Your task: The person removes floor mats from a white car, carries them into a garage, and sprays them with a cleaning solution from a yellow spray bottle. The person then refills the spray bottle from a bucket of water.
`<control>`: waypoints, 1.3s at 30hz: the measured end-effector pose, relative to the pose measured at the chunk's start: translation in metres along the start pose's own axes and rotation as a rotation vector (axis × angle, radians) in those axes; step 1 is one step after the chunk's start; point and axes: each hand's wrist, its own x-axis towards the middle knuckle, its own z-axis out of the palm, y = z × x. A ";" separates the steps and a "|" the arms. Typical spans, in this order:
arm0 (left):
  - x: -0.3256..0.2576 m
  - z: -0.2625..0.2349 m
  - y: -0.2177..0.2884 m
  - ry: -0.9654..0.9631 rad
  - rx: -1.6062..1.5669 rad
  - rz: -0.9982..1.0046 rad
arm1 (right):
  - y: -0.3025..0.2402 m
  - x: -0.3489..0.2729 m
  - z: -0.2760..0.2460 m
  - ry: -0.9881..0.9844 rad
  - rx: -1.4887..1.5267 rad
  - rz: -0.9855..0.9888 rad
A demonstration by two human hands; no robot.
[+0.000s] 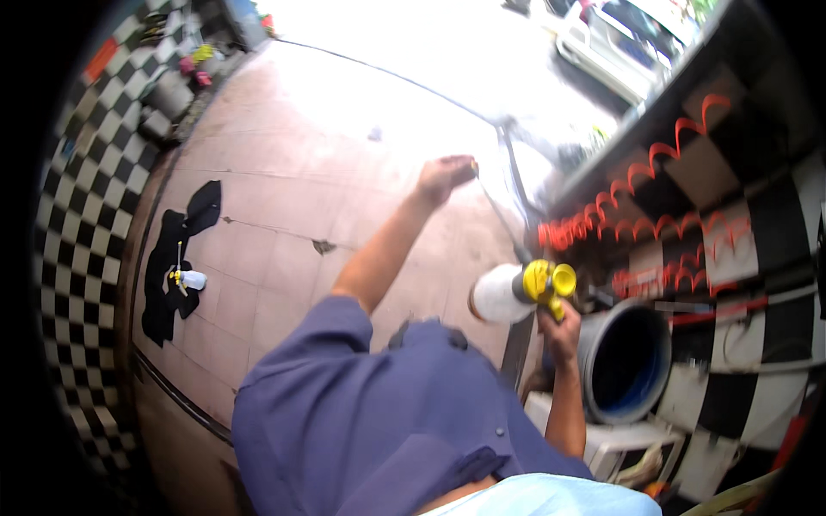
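My right hand [561,331] is wrapped round the yellow handle of a pump sprayer [502,293], below its yellow head. The sprayer's white bottle is tilted and points left. From the sprayer a thin dark wand [497,209] runs forward and up. At its far end, my left hand [443,181] reaches out with the fingers closed at a small brass-coloured tip [475,168]. Glare and slight blur hide the exact finger hold there. Away to the left, a second white sprayer [191,279] with yellow parts lies on black mats [163,301] on the floor.
Orange coiled hoses [637,185] hang along the right checkered wall. Beside my right arm, a large grey drum [626,361] with a blue inside lies with its mouth toward me. A white car [615,47] stands outside, past the floor drain line. Grey bins [169,95] stand far left.
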 end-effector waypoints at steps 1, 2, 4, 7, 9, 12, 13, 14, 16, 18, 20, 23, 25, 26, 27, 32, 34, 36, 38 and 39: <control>-0.013 -0.011 0.008 0.016 0.007 0.036 | -0.008 0.001 0.006 -0.034 -0.032 -0.021; -0.026 -0.011 0.017 0.087 0.005 0.021 | -0.017 0.000 0.010 -0.054 -0.063 -0.043; -0.056 -0.001 0.036 0.164 0.022 0.005 | -0.027 -0.002 0.012 -0.098 -0.175 -0.046; -0.100 -0.006 0.043 0.276 -0.116 0.057 | -0.028 -0.009 0.019 -0.138 -0.288 -0.164; -0.133 -0.012 0.045 0.397 -0.131 0.096 | -0.009 -0.010 0.025 -0.215 -0.230 -0.175; -0.180 -0.036 0.051 0.416 -0.160 0.154 | 0.006 -0.007 0.038 -0.304 -0.257 -0.283; -0.195 -0.043 0.055 0.368 -0.184 0.165 | 0.009 -0.008 0.043 -0.337 -0.231 -0.273; -0.207 -0.043 0.061 0.309 -0.211 0.174 | 0.007 -0.010 0.048 -0.361 -0.212 -0.266; -0.228 -0.047 0.069 0.404 -0.272 0.174 | 0.003 -0.013 0.061 -0.414 -0.183 -0.258; -0.246 -0.067 0.075 0.545 -0.289 0.202 | -0.001 -0.015 0.077 -0.473 -0.165 -0.257; -0.262 -0.097 0.078 0.489 -0.246 0.322 | -0.005 -0.016 0.094 -0.540 -0.146 -0.210; -0.285 -0.084 0.104 0.464 -0.347 0.373 | -0.006 -0.012 0.126 -0.625 -0.034 -0.092; -0.300 -0.112 0.117 0.513 -0.400 0.378 | -0.003 -0.012 0.152 -0.669 0.019 -0.083; -0.312 -0.136 0.117 0.561 -0.349 0.382 | 0.000 -0.012 0.166 -0.697 0.024 -0.096; -0.319 -0.149 0.120 0.635 -0.329 0.417 | -0.005 -0.016 0.181 -0.707 0.030 -0.086; -0.375 -0.186 0.170 0.611 -0.405 0.484 | -0.023 -0.024 0.261 -0.716 -0.111 -0.157; -0.395 -0.204 0.191 0.636 -0.518 0.475 | -0.029 -0.028 0.297 -0.718 -0.162 -0.226; -0.413 -0.243 0.203 0.693 -0.434 0.541 | -0.034 -0.032 0.333 -0.761 -0.135 -0.212; -0.433 -0.277 0.228 0.651 -0.328 0.604 | -0.052 -0.036 0.378 -0.794 -0.110 -0.209; -0.444 -0.294 0.239 0.632 -0.351 0.634 | -0.059 -0.039 0.400 -0.788 -0.161 -0.233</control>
